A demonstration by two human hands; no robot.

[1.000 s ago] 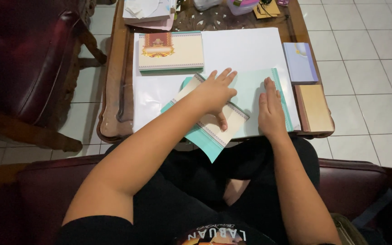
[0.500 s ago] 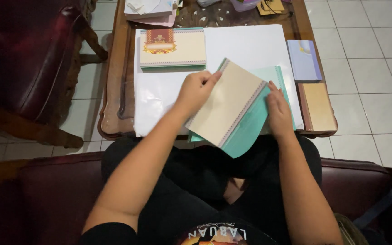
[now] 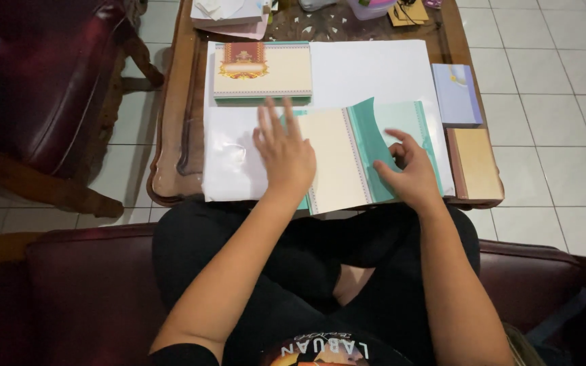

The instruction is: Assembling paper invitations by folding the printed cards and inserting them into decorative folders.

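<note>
A teal and cream card [image 3: 337,159] lies opened out on a white sheet [image 3: 367,71] that covers a wooden coffee table [image 3: 171,146]. My left hand [image 3: 283,152] presses flat on the card's cream left half, fingers spread. My right hand [image 3: 408,169] holds the teal flap [image 3: 369,146] at the card's right side, and the flap curls upward. Under the flap lies a pale green panel [image 3: 401,118].
A stack of cream cards with a red ornament [image 3: 262,71] sits at the back left of the sheet. A lilac stack [image 3: 456,93] and a tan stack [image 3: 475,163] stand at the table's right edge. A dark red armchair [image 3: 42,88] is at left; papers [image 3: 228,13] and scraps lie at the far end.
The card was lifted off the table, turned and laid down opened out. My left hand moved onto its cream half and my right hand took the teal flap.
</note>
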